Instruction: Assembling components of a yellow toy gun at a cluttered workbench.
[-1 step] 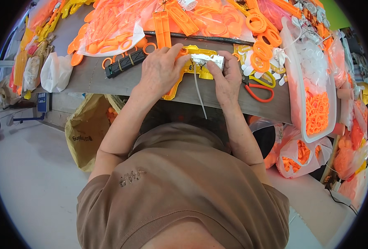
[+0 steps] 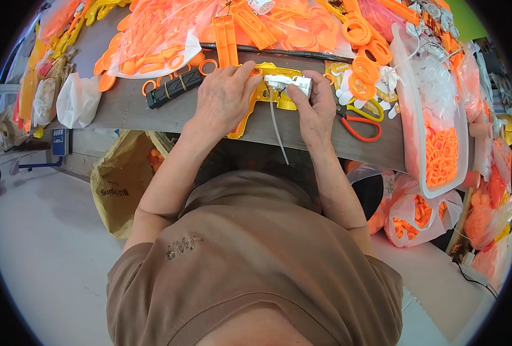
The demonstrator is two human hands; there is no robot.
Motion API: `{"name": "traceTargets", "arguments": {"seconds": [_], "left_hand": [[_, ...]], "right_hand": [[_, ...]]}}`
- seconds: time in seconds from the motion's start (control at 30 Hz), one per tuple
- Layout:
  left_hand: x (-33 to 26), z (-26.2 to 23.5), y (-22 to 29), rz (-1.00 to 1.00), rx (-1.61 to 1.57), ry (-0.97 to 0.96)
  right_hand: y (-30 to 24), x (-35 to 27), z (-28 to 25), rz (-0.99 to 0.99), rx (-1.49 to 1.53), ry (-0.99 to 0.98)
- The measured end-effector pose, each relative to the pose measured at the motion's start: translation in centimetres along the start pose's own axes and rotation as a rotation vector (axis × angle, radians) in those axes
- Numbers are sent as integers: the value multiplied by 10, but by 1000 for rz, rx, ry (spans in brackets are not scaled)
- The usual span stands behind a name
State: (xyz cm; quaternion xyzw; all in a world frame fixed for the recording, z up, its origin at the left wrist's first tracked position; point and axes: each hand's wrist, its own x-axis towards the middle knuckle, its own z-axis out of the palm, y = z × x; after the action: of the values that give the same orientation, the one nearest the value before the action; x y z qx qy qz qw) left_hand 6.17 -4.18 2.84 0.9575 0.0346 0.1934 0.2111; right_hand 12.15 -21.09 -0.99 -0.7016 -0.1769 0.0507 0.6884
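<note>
A yellow plastic shell half (image 2: pixel 290 105) lies at the desk's front edge, one arm of it slanting down toward me. My left hand (image 2: pixel 224 97) grips its left end, thumb and forefinger coming together over an orange piece I can barely see. My right hand (image 2: pixel 315 108) pinches a white plastic mechanism (image 2: pixel 289 83) between thumb and curled fingers, holding it over the shell. From the mechanism a thin whitish cord (image 2: pixel 276 128) hangs past the desk edge. Whether the mechanism is seated in the shell, I cannot tell.
Scissors with red and yellow handles (image 2: pixel 362 128) lie right of my right hand. A black bar-shaped tool (image 2: pixel 175 89) is on the left. Bagged orange parts (image 2: pixel 158 40) cover the back. A clear bin (image 2: pixel 413 144) with orange rings stands right; a yellow bag (image 2: pixel 109 199) hangs below.
</note>
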Motion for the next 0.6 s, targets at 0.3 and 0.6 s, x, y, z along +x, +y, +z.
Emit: {"name": "traceTargets", "arguments": {"seconds": [0.3, 0.6], "left_hand": [[-16, 17, -11, 166, 112, 150], [-18, -6, -3, 166, -39, 300]], "right_hand": [[-3, -1, -1, 26, 61, -24], [-29, 24, 0, 205, 180, -126]]}}
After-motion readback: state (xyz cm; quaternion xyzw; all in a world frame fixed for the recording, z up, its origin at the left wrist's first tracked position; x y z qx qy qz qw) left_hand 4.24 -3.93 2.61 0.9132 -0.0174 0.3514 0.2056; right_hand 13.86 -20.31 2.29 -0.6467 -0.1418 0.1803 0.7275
